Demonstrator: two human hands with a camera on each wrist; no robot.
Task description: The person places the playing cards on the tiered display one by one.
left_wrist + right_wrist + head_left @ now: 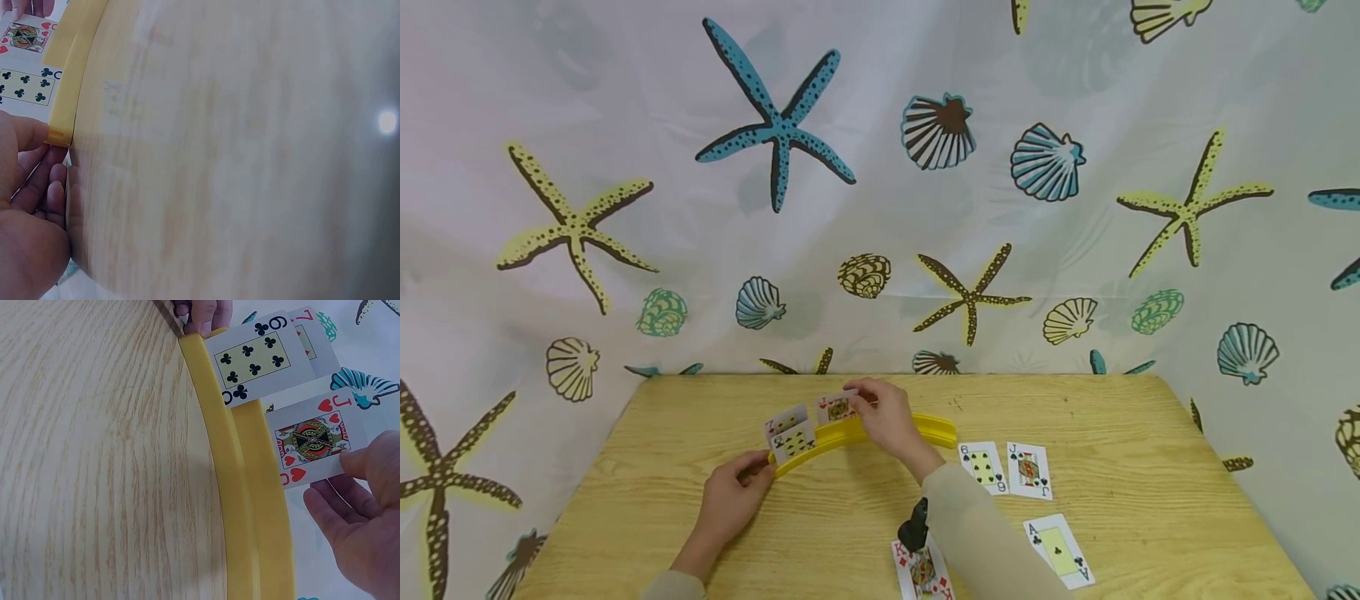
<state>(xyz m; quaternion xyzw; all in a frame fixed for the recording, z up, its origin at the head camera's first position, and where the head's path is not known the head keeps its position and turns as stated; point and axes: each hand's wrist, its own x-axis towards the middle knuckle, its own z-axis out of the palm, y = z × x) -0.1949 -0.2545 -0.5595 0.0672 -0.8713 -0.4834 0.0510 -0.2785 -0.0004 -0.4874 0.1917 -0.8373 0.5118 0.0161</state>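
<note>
A curved yellow playing-card holder [936,430] stands on the table. My left hand [735,497] pinches its left end between thumb and fingers. The six of clubs [253,360] stands in the holder near that end, with a seven of diamonds [312,347] partly hidden behind it. My right hand [887,417] holds the jack of hearts [315,439] by its edge, thumb on the face. That card is upright at the holder's rear part, right of the six; whether it is seated in a slot I cannot tell.
Right of the holder lie a black six [982,467] and a black jack [1029,470], face up. Nearer me are the ace of clubs [1060,550] and the king of diamonds [922,573], partly covered by a black object [913,525]. A patterned curtain [865,208] borders the wooden table [1150,500].
</note>
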